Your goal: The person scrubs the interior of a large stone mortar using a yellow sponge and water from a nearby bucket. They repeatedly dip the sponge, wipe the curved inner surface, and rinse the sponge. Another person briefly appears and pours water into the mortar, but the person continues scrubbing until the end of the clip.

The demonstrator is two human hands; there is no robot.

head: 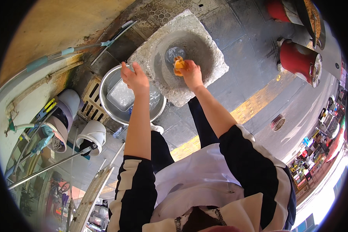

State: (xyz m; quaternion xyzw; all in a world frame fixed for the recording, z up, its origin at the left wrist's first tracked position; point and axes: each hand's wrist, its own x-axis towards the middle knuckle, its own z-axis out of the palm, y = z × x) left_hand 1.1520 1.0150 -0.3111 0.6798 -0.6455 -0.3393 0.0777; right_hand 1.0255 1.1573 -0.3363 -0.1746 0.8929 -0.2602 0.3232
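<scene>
My right hand (193,74) grips a crumpled orange-yellow piece, perhaps a cloth or sponge (179,66), over the hollow of a rough stone mortar or basin (197,26). A little water glistens at the bottom of that hollow. My left hand (135,77) is empty, its fingers apart, above the rim between the stone and a round metal basin (103,108). In the metal basin a clear rectangular plastic tub (120,94) lies in water.
A floor drain grate (90,98) and white buckets (100,133) lie to the left, with a long metal pole (50,167) slanting across. A squeegee (108,43) leans near the wall. A red metal drum (298,62) stands right. A ladder (92,197) is at lower left.
</scene>
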